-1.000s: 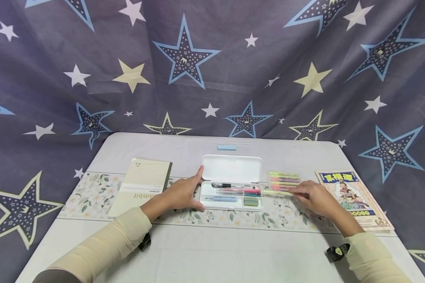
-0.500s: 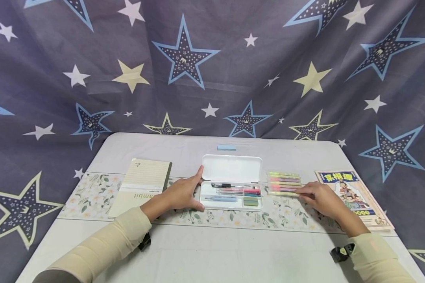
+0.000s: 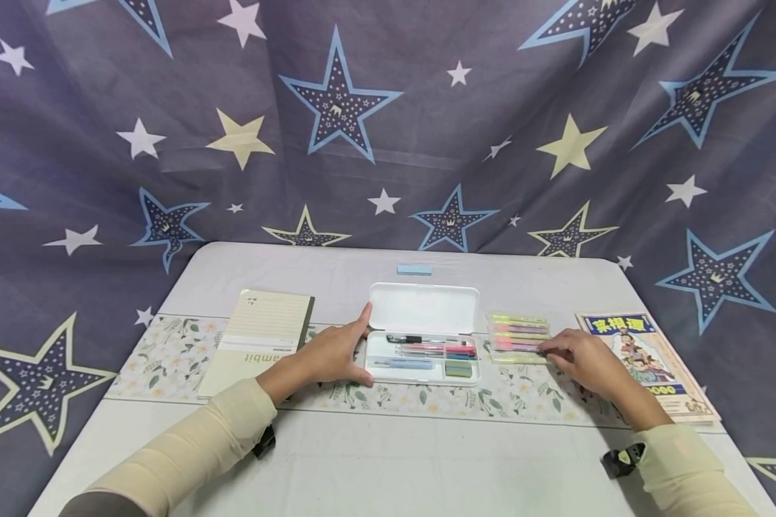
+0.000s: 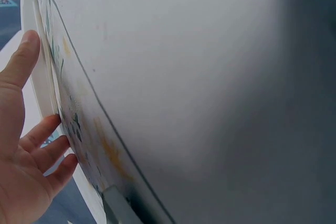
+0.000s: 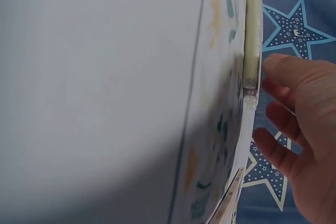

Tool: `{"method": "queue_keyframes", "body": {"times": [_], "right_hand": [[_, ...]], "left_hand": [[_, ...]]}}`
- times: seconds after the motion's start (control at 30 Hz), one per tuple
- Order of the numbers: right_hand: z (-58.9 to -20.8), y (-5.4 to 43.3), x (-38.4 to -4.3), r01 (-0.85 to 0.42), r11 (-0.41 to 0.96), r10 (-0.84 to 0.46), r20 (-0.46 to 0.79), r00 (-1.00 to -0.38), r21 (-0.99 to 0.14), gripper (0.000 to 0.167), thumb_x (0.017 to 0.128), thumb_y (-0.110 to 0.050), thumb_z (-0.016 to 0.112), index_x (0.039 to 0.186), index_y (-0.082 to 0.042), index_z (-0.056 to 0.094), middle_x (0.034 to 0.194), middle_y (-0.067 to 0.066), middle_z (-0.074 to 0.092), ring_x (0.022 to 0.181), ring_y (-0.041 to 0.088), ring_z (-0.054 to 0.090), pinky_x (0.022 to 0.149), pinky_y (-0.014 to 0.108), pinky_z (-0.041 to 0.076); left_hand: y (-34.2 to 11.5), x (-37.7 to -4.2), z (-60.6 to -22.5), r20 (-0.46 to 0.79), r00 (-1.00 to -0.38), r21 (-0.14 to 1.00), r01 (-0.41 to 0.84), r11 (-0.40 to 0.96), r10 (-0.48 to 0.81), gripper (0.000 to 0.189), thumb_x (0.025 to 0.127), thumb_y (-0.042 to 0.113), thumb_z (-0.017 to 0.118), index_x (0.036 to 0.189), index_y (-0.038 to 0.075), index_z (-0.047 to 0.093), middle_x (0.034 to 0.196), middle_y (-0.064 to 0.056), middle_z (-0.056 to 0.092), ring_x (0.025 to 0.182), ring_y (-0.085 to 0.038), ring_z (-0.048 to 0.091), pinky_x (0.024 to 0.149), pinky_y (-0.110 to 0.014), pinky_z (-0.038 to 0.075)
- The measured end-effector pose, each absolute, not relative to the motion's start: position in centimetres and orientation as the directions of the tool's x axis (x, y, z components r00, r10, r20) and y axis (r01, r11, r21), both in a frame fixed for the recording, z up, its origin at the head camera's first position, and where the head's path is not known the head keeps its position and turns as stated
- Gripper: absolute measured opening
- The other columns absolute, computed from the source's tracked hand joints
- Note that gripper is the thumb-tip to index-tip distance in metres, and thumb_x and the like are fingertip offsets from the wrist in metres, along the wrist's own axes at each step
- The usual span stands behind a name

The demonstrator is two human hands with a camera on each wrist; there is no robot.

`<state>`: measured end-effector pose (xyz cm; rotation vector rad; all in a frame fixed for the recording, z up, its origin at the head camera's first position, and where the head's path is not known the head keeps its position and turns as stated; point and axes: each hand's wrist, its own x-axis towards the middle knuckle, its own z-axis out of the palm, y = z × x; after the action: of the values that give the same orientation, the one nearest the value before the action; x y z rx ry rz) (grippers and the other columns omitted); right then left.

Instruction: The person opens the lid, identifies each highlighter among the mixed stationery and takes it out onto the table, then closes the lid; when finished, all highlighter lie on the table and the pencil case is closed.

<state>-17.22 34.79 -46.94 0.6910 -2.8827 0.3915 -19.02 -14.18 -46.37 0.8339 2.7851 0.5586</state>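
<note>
A white pencil case point(image 3: 423, 306) lies with its lid up at the table's middle. Inside are several pens point(image 3: 436, 350), a pale blue pen point(image 3: 401, 362) and a small green block point(image 3: 458, 368). My left hand point(image 3: 331, 352) rests at its left end, thumb and fingers spread; the left wrist view shows those fingers point(image 4: 48, 156) extended at the edge. To the right, a clear case holds several highlighters point(image 3: 519, 328), with a yellow highlighter point(image 3: 519, 357) nearest me. My right hand point(image 3: 578, 359) pinches the right end of the purple highlighter point(image 3: 520, 347), its fingertips partly hiding it.
A notebook point(image 3: 259, 327) lies on the left, partly under my left forearm. Behind the pencil case is a light blue block point(image 3: 414, 270). A comic-style booklet point(image 3: 649, 366) lies right of my right hand. A floral strip point(image 3: 427, 397) crosses the white table point(image 3: 453, 467).
My right hand has moved slightly right. The yellow highlighter it held has come to lie in the clear case, and the fingers have gone to the purple one's end. My left hand has stayed still.
</note>
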Motion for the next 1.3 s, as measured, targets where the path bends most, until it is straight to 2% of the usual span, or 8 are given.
{"method": "queue_keyframes", "body": {"times": [0.37,0.6,0.87,0.93,1.1,1.3], "right_hand": [[-45.9,33.4,-17.6,-0.486,0.852,-0.435,0.252,-0.864,-0.196,0.018,0.087,-0.012,0.079,0.105,-0.015,0.08,0.095,0.002,0.073,0.078,0.014,0.066,0.067,0.036,0.054],[-45.4,31.1,-17.8,-0.557,0.807,-0.488,0.31,-0.816,-0.197,0.021,0.085,-0.011,0.081,0.106,-0.013,0.08,0.098,0.004,0.075,0.084,0.022,0.069,0.071,0.042,0.057],[-44.9,27.9,-18.0,-0.597,0.77,-0.527,0.304,-0.793,-0.223,0.02,0.086,-0.01,0.081,0.106,-0.013,0.081,0.105,0.006,0.077,0.101,0.029,0.072,0.088,0.048,0.057],[-44.8,27.1,-18.0,-0.61,0.759,-0.541,0.301,-0.785,-0.228,0.02,0.086,-0.009,0.08,0.106,-0.013,0.081,0.104,0.005,0.077,0.1,0.027,0.072,0.087,0.046,0.058],[-44.7,25.1,-17.9,-0.666,0.718,-0.592,0.328,-0.736,-0.201,0.02,0.085,-0.008,0.081,0.104,-0.014,0.081,0.094,0.001,0.076,0.084,0.017,0.068,0.071,0.035,0.056],[-44.6,22.9,-17.8,-0.716,0.672,-0.652,0.308,-0.693,-0.189,0.019,0.088,-0.012,0.079,0.107,-0.017,0.081,0.096,-0.001,0.077,0.084,0.015,0.069,0.071,0.034,0.056]], "left_hand": [[-14.2,-19.0,-46.3,-0.063,-0.828,0.397,0.491,0.775,0.557,0.144,0.068,0.064,0.086,0.164,0.006,-0.006,0.14,-0.001,0.062,0.123,-0.023,0.064,0.105,-0.042,0.049],[-14.2,-19.0,-46.4,-0.07,-0.83,0.405,0.484,0.776,0.554,0.145,0.068,0.064,0.086,0.164,0.008,-0.007,0.141,0.0,0.062,0.126,-0.022,0.063,0.107,-0.042,0.048],[-14.2,-19.1,-46.5,-0.073,-0.83,0.416,0.478,0.774,0.552,0.146,0.067,0.065,0.085,0.164,0.009,-0.008,0.141,0.0,0.061,0.127,-0.023,0.062,0.108,-0.043,0.047],[-14.2,-19.1,-46.5,-0.075,-0.831,0.414,0.477,0.776,0.551,0.146,0.067,0.066,0.085,0.164,0.009,-0.008,0.141,0.001,0.061,0.128,-0.022,0.062,0.109,-0.043,0.047],[-14.2,-19.2,-46.7,-0.078,-0.832,0.408,0.476,0.779,0.549,0.146,0.067,0.066,0.085,0.164,0.01,-0.009,0.142,0.001,0.061,0.128,-0.022,0.062,0.109,-0.042,0.048],[-14.2,-19.2,-46.7,-0.08,-0.832,0.405,0.475,0.781,0.548,0.146,0.067,0.066,0.085,0.164,0.01,-0.009,0.143,0.001,0.061,0.128,-0.022,0.061,0.109,-0.042,0.047]]}}
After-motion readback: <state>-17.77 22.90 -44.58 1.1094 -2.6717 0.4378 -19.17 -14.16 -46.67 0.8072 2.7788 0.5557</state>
